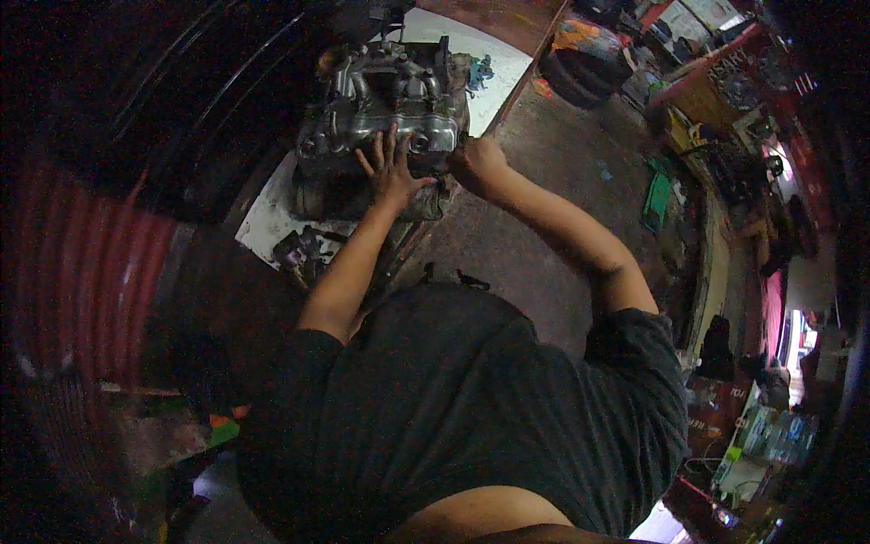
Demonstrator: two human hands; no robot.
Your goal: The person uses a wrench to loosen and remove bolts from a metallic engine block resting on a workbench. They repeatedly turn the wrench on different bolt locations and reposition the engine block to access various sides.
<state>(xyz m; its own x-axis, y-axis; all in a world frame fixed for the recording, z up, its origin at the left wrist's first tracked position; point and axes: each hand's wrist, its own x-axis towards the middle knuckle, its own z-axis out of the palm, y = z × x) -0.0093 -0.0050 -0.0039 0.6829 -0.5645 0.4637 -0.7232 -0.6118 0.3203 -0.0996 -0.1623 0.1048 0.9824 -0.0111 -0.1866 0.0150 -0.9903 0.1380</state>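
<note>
A grimy metal engine (391, 86) with a silvery valve cover rests on a white board (270, 210). Flat against its near side lies my left hand (392, 174), fingers spread and nothing held. At the engine's right near corner my right hand (480, 166) is closed in a fist. Whatever is inside that fist is hidden, though something dark shows beside the knuckles. Small dark metal parts (304, 254) lie on the board next to my left forearm.
A blue-green rag or part (479, 72) lies on the board right of the engine. A dark round container (584, 68) stands on the floor beyond. Cluttered shelves (725, 154) line the right side, with a green object (656, 197) near them. Red corrugated sheeting (91, 290) stands left.
</note>
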